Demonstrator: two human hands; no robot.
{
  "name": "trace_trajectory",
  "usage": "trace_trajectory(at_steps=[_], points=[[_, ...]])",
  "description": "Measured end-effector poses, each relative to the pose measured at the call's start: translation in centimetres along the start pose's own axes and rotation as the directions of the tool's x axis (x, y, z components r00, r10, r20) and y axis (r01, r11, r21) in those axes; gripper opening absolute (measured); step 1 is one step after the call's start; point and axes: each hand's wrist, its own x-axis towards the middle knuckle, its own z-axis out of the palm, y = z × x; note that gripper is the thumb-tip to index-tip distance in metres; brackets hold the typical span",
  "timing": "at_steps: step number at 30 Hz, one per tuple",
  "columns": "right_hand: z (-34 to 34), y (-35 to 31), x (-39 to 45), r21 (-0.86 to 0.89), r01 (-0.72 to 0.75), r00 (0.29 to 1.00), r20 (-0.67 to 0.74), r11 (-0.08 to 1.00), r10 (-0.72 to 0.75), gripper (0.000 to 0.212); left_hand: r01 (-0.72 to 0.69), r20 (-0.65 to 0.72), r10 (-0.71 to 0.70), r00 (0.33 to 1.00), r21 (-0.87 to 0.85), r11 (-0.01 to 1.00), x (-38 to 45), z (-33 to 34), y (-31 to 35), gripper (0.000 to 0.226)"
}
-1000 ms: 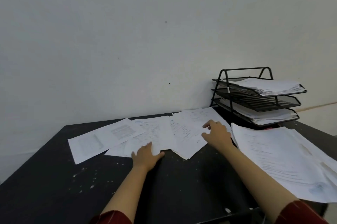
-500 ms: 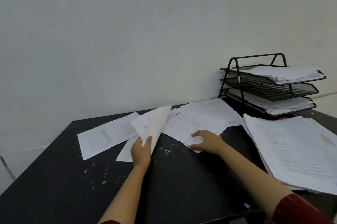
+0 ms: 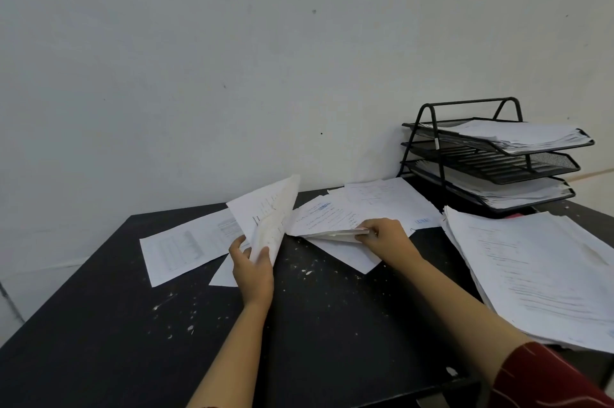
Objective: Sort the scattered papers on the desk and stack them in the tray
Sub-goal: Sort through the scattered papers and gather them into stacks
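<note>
White printed papers lie scattered across the back of the black desk point(image 3: 133, 357). My left hand point(image 3: 252, 271) pinches a raised sheet point(image 3: 269, 208) by its lower edge, so it stands tilted above the desk. My right hand point(image 3: 385, 236) grips the near edge of a small bundle of sheets point(image 3: 329, 215) and lifts that edge slightly. A single sheet point(image 3: 179, 245) lies flat at the left. The black three-tier wire tray point(image 3: 432, 148) stands at the back right, with paper in its top and bottom tiers.
A large loose pile of papers point(image 3: 538, 274) covers the desk's right side, overhanging the front edge. More sheets point(image 3: 392, 198) lie flat by the tray's foot. A pale wall runs just behind the desk. White flecks mark the desk surface.
My left hand has lifted its sheet higher off the desk. My right hand, flat on the papers before, now grips the bundle's edge and raises it.
</note>
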Motion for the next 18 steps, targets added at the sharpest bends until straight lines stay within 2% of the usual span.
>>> trace_trajectory(at_steps=[5, 9, 11, 13, 15, 18], points=[[0.4, 0.5, -0.6, 0.06, -0.047, 0.999, 0.027, 0.997, 0.046, 0.045, -0.022, 0.003, 0.022, 1.0, 0.027, 0.999, 0.4, -0.1, -0.4, 0.031], [0.5, 0.6, -1.1, 0.147, -0.089, 0.996, 0.029, 0.985, 0.086, 0.035, -0.067, 0.005, 0.067, 0.998, 0.0, 0.998, 0.2, 0.0, -0.3, 0.019], [0.2, 0.4, -1.0, 0.153, -0.117, 0.993, 0.03, 0.981, 0.113, 0.039, -0.072, -0.037, 0.071, 0.997, -0.026, 0.997, 0.1, -0.1, -0.2, 0.02], [0.0, 0.5, -0.6, 0.141, -0.161, 0.984, -0.05, 0.977, 0.17, 0.044, -0.048, -0.115, 0.042, 0.992, -0.053, 0.997, 0.1, -0.2, -0.1, 0.026], [-0.2, 0.8, -0.3, 0.166, -0.238, 0.944, -0.195, 0.957, 0.268, 0.041, -0.051, -0.183, 0.036, 0.982, -0.075, 0.996, 0.1, -0.3, 0.1, 0.024], [-0.8, 1.5, 0.0, 0.3, -0.255, 0.853, -0.377, 0.919, 0.36, 0.044, -0.133, -0.158, 0.124, 0.98, -0.048, 0.99, -0.2, -0.3, 0.4, 0.018]])
